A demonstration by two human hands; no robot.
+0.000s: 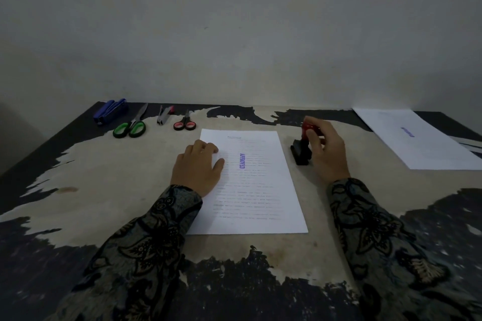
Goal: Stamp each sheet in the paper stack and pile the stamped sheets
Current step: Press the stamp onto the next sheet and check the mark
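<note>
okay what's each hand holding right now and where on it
The right hand grips the stamp by its red handle. The left hand holds nothing, resting flat on the stamped sheet.

Left hand (199,168) presses stamped sheet (257,190); right hand (327,150) holds stamp (303,146).

I see one tabletop (109,190), its dark coating worn away over the middle to a pale bare layer. Along the far left edge lie, from left to right: a blue stapler (110,111), green-handled scissors (131,125), a small grey and red tool (164,115) that I cannot identify, and red-handled scissors (184,122). At centre a printed sheet (260,190) lies flat, marked APPROVED in purple. Just to its right a stamp (302,150) with black base and red handle rests on the bare surface. At far right lies a pile of stamped sheets (417,143).
</note>
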